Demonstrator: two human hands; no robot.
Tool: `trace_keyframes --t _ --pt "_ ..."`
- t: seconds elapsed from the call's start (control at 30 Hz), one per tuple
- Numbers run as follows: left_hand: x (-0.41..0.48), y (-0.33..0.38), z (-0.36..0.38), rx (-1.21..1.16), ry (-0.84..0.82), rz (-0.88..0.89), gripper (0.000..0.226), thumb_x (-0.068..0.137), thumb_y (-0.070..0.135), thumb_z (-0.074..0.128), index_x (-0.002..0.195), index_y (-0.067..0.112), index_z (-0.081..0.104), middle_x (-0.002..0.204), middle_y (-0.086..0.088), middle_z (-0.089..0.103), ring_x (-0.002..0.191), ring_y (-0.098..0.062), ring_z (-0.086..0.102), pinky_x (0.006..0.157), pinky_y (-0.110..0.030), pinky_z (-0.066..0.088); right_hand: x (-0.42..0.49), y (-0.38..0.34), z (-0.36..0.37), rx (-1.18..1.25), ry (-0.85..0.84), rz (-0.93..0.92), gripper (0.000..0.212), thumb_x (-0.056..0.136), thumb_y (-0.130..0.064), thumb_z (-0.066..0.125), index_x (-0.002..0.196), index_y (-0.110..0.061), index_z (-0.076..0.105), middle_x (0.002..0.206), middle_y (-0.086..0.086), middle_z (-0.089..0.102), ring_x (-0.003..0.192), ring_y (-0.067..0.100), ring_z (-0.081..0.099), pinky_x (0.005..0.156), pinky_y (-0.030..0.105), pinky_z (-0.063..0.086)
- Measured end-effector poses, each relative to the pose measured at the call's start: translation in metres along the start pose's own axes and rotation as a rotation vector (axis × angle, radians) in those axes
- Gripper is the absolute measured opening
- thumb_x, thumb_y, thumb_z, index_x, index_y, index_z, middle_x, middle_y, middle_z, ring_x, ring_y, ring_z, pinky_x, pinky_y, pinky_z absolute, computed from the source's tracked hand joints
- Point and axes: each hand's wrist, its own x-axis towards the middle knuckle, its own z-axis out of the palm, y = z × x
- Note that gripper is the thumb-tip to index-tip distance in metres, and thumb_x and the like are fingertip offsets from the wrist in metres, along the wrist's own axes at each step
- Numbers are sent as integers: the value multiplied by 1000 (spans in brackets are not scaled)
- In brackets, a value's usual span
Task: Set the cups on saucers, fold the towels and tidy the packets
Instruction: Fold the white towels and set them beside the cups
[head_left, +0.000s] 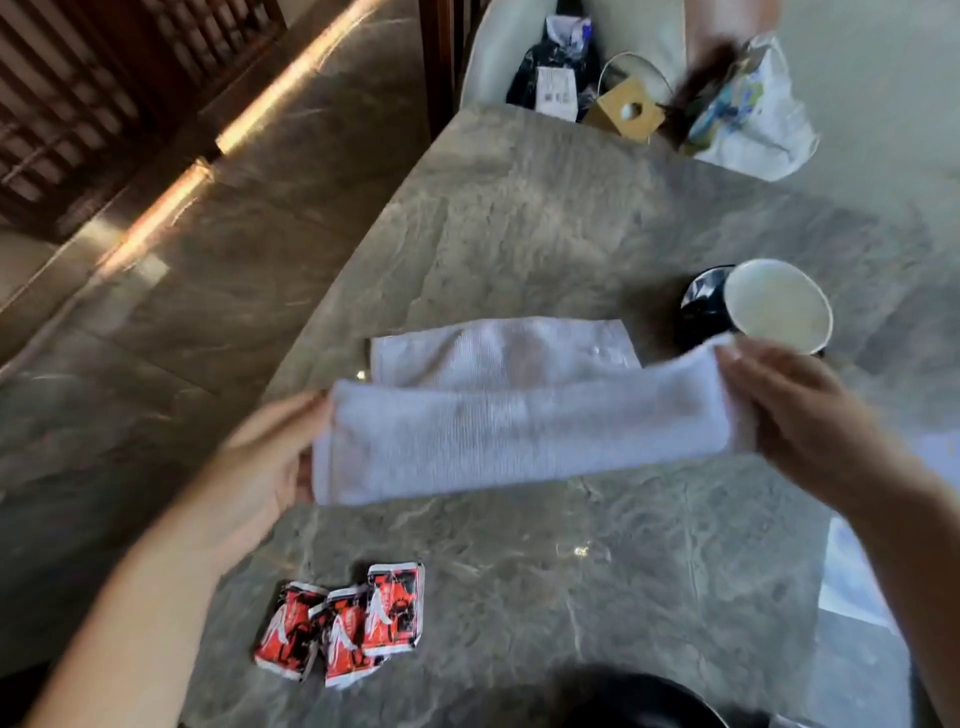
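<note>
Above the table (623, 545) | left hand (270, 457) and right hand (800, 415) are pinching the towel (530, 441) ends, holding it folded lengthwise over second towel (498, 353) | keeping edges aligned, tension even.

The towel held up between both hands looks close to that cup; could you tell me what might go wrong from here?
1. The right hand grips the towel end right beside the white cup; a swing of the cloth could knock it off its dark saucer.
2. The folded towel lies just behind; lowering this one carelessly may disturb it.
3. The left hand pinches only the edge, so the fold could slip open.
</note>
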Motion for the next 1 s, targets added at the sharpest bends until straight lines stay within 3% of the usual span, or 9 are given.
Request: trace_keyframes --t 0.13,0.23,0.33,0.4,0.43,0.53,0.67,0.8,1.0 --pt "-22 -59 8 69 55 -213 49 63 39 69 108 19 64 88 -4 76 69 -19 72 49 -31 56 -22 58 -7 -84 -14 294 26 78 -43 59 84 -21 73 76 -1 71 66 8 67 53 23 53" --pt "-27 -74 9 62 97 -256 46 64 36 63 108 23 61 86 -1 76 72 -19 73 52 -33 56 -32 79 -12 -107 -13 370 32 79 -45 58 89 -17 71 79 2 70 70 12 67 55 26 53" --pt "-20 -74 18 110 188 -193 34 66 44 64 99 36 62 100 4 71 90 -19 68 71 -41 55 -25 81 -14 -125 56 309 42 80 -47 58 91 -8 66 79 9 61 71 21 57 55 29 49" --pt "-9 -62 28 205 242 -89 7 78 42 59 80 48 64 89 18 67 91 -9 61 78 -36 50 -12 79 -11 -152 112 200 42 86 -45 56 81 -3 57 71 8 50 66 17 45 52 24 35" --pt "-2 -56 32 259 237 -21 22 86 37 56 70 50 64 79 18 64 84 -6 57 75 -32 46 -3 78 -8 -183 147 134 40 90 -41 56 75 -4 53 68 6 44 62 15 40 50 24 29" --pt "21 -45 42 347 284 112 30 95 24 47 70 29 63 72 6 53 71 -11 46 63 -30 34 27 81 1 -311 276 -8 38 96 -26 52 62 -14 42 62 -1 35 60 12 33 50 28 24" --pt "44 -43 39 456 325 188 28 94 22 45 84 -2 52 76 -13 46 71 -23 40 68 -35 29 59 91 5 -552 397 -92 44 94 -27 53 58 -20 29 56 -10 28 57 8 28 52 30 25" --pt "54 -46 36 490 338 231 25 94 24 45 82 3 54 72 -11 46 68 -22 39 67 -35 29 67 97 5 -651 450 -152 41 93 -29 51 58 -19 33 54 -7 33 53 4 31 48 16 28" --pt "64 -49 41 447 384 254 25 92 26 45 69 18 48 61 5 39 57 -8 34 57 -30 26 72 91 6 -644 501 -175 29 94 -29 51 71 -11 51 57 -8 46 54 -2 43 52 12 31"
